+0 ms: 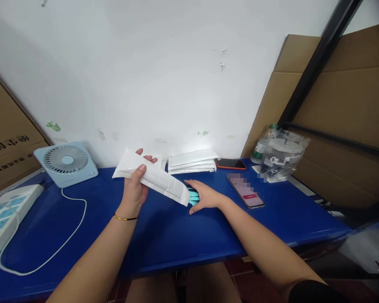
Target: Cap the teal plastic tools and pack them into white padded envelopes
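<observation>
In the head view, my left hand (136,183) is closed around a long white padded envelope (159,179), thumb on top and fingers behind it. The envelope is tilted, its right end lower and nearer my other hand. From that end sticks out a bundle of turquoise and black strips (194,196); its kind I cannot make out, as most of it is hidden. My right hand (205,196) curls around the bundle's exposed end, fingers above and thumb below. Behind, a stack of flat white padded envelopes (192,162) lies against the wall.
On the blue table (164,244) stand a light blue fan (66,162) with a white cable and a power strip (11,216) at left. To the right lie a red-edged phone (230,164), another phone (246,193), a bottle (259,149) and a clear plastic bag (281,158).
</observation>
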`<state>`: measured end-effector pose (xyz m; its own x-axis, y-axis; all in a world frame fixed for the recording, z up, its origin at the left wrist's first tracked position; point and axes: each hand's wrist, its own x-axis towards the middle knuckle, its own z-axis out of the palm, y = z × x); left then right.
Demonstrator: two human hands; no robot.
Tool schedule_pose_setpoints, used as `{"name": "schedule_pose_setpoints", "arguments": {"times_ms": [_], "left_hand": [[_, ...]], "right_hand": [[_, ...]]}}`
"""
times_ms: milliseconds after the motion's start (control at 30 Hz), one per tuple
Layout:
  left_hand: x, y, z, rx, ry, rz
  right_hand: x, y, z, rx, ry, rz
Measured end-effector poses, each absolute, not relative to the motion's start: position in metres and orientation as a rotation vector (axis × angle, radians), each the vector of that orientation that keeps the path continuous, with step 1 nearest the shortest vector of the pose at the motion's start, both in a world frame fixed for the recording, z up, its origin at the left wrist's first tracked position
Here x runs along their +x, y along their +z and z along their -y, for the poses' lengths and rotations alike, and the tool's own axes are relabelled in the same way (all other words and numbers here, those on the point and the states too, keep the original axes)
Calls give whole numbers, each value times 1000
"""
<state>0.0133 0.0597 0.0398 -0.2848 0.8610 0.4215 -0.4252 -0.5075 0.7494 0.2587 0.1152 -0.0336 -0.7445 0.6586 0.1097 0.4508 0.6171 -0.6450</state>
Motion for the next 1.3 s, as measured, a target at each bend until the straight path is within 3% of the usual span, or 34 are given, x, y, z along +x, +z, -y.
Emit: {"name": "schedule_pose_setpoints", "arguments": {"times_ms": [300, 667, 833, 1033, 1133, 1300], "left_hand": [[-14, 93, -41, 1257, 1843, -793], [-29, 170, -15, 1758, 1763, -960], [-47, 121, -51, 2152, 1285, -1548], [-76, 19, -86, 1679, 1165, -1665], [-63, 5, -84, 1793, 1196, -1505], [-11, -1, -88, 2074, 667, -1473]], "right_hand": [[244, -34, -108, -921, 569, 2646], [240, -36, -101, -950, 489, 2701], [235, -36, -97, -971, 504, 2697], [261, -26, -115, -970, 563, 2398], [270, -23, -137, -1015, 510, 2330], [244, -24, -154, -1028, 530, 2476]]}}
